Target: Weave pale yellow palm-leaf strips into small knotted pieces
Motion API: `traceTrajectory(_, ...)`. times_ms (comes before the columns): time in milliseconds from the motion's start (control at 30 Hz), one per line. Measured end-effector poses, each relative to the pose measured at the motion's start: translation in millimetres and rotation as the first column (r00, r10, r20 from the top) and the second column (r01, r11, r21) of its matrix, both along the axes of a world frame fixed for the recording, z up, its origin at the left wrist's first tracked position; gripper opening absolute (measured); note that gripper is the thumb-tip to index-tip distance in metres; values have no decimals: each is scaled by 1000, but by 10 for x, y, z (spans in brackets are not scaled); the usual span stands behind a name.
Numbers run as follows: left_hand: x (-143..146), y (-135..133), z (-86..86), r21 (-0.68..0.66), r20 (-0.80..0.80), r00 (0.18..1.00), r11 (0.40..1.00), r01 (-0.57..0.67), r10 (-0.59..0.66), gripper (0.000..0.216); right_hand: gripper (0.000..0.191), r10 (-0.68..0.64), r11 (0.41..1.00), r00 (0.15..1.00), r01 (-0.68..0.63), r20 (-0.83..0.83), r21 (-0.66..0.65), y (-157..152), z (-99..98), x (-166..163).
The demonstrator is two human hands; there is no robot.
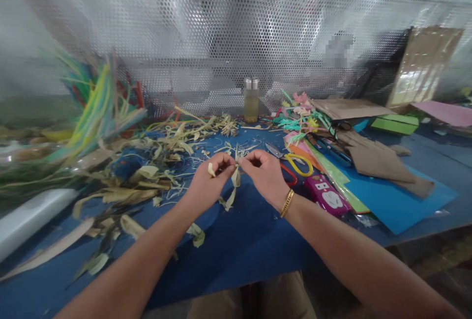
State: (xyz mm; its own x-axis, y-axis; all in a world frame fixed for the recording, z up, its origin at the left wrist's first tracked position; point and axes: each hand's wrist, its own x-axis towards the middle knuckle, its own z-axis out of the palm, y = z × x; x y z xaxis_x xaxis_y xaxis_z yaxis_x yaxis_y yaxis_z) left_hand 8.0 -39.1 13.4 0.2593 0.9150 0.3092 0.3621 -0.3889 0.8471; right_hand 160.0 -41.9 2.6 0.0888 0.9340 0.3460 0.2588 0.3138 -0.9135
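My left hand (214, 176) and my right hand (263, 171) meet over the blue table, fingertips pinched close together. Between them is a pale dried leaf strip (236, 177), like corn husk, with its end hanging below the fingers. A small piece of it also shows at my left fingers. Fine frayed strands stick up just behind the fingertips. Right of my right hand lie scissors with yellow and red handles (299, 165), blades pointing away. Beside them is a purple phone-like case (326, 195) with a white figure. The exact grip point is hidden by the fingers.
Loose dried husk strips (129, 193) litter the left side, with colourful straw-like bundles (96, 107) behind. A glass bottle (251, 102) stands at the back before a perforated metal panel (221, 39). Coloured paper (398, 201), cardboard (379, 164) and paper flowers (300, 112) lie to the right.
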Motion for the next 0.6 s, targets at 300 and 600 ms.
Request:
traceTrajectory(300, 5, -10, -12, -271, 281, 956, 949, 159, -80, 20, 19, 5, 1000, 998, -6, 65, 29, -29, 42, 6)
traceTrajectory(600, 9, -29, 36, -213, 262, 953, 954, 210, -151, 19, 17, -32, 999, 999, 31, -36, -20, 7, 35, 14)
